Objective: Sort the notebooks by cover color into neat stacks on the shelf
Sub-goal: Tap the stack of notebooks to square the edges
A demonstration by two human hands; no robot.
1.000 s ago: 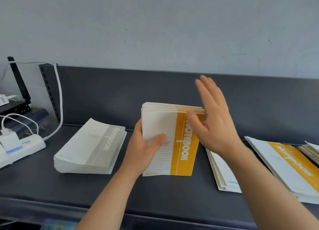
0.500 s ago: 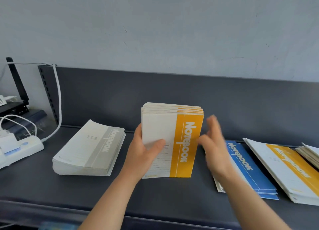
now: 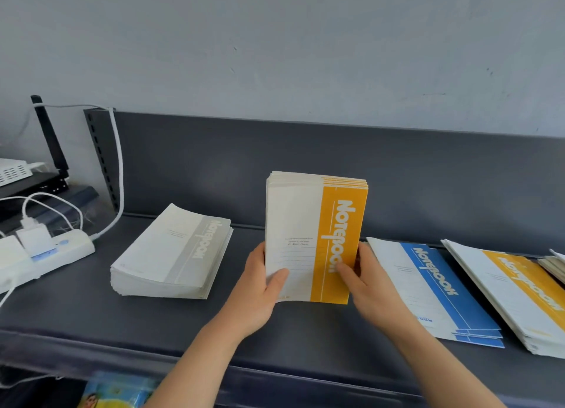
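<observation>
As left hand [image 3: 260,291] and right hand [image 3: 371,285] are gripping its side edges, the orange-banded white paper notebook bundle [image 3: 305,221] is standing upright between them.

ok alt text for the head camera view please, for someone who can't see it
A person's left hand and right hand grip a bundle of orange notebooks upright on a dark shelf. A grey stack lies flat to its left; a blue stack and an orange stack lie to its right. A white power strip sits at the far left.

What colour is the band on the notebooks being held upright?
Orange-yellow band on the held notebooks, with white lettering; the head view shows it.
</observation>
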